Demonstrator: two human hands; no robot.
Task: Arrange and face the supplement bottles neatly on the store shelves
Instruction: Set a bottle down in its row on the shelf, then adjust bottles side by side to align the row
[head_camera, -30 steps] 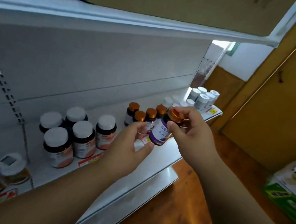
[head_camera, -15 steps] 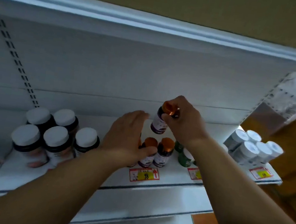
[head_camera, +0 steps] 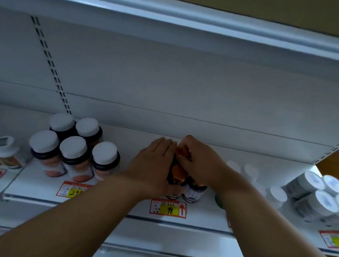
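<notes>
While both hands meet over the cluster of orange-capped bottles (head_camera: 178, 172) at the middle of the white shelf (head_camera: 111, 203), the left hand (head_camera: 152, 165) lies with straight fingers against the cluster's left side, and the right hand (head_camera: 199, 161) curls its fingers round the cap of the rear bottle (head_camera: 180, 151). White-capped bottles (head_camera: 73, 148) stand well apart to the left.

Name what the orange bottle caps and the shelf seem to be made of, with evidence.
Orange bottle caps: likely glossy metallic-look plastic or metal; they show bright highlights. Shelf: probably painted sheet metal; smooth white surface, thin folded front edge.
</notes>
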